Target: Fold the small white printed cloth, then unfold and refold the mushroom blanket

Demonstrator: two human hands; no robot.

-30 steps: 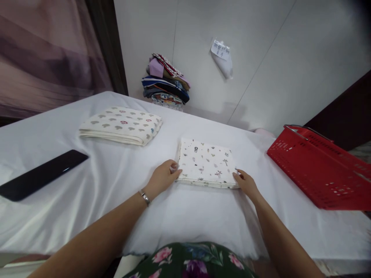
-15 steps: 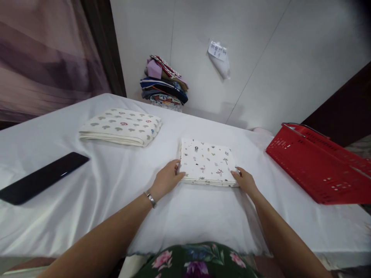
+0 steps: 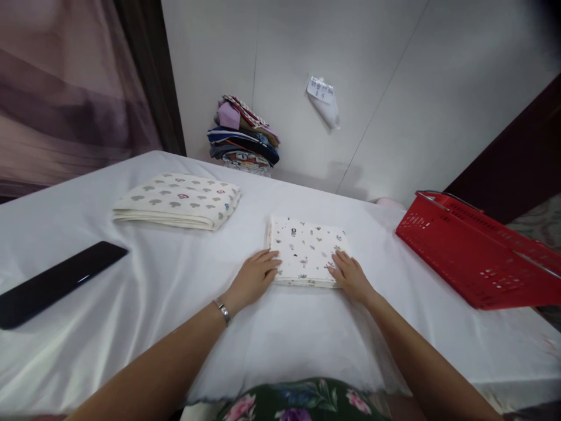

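A folded white cloth (image 3: 307,248) with small plant and animal prints lies flat on the white-covered table (image 3: 197,263) in front of me. My left hand (image 3: 258,270) rests at its left edge, fingertips stretched over the top. On the cloth's right front part lies my right hand (image 3: 349,276), palm down with fingers extended. Neither hand is wrapped around anything. Farther left sits another folded cloth (image 3: 177,200), cream with grey mushroom-like prints and a few red and blue ones, apart from both hands.
A long black flat object (image 3: 61,283) lies at the left. On the right, a red plastic basket (image 3: 482,251) is tipped on its side. Behind the table's far edge rises a pile of folded fabrics (image 3: 243,137) by the wall. A paper label in plastic (image 3: 323,100) hangs there.
Both hands have gone from pinching the cloth's side edges to lying with fingers flat on it. My right hand has moved left onto the cloth's top. The view has shifted slightly.
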